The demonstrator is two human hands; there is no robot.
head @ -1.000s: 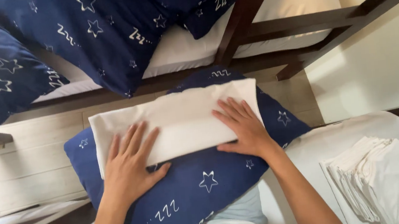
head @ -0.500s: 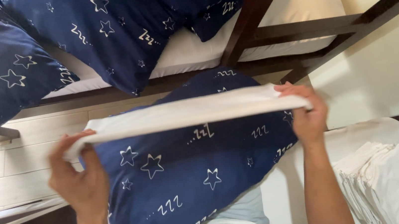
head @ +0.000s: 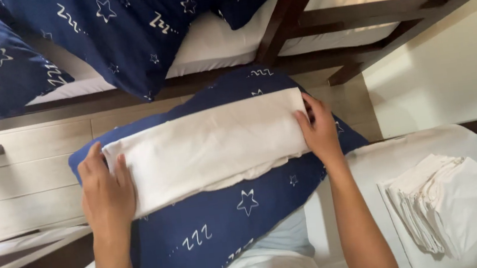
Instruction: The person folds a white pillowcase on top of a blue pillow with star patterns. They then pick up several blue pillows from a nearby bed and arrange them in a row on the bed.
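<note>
White cloth (head: 204, 147) (lowered) between hands (head: 107, 191)

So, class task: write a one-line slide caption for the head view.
Both hands, left hand and right hand, grip the ends of a folded white cloth on a star-patterned navy pillow.

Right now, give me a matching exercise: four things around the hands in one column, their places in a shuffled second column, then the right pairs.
Things:
1. left hand
2. right hand
3. folded white cloth
4. stack of folded white linens

Places:
A. on the white surface at the right, apart from both hands
B. gripping the cloth's right end
C. lying across the navy star-print pillow
D. gripping the cloth's left end

Pairs: 1-D, 2-B, 3-C, 4-A
</note>
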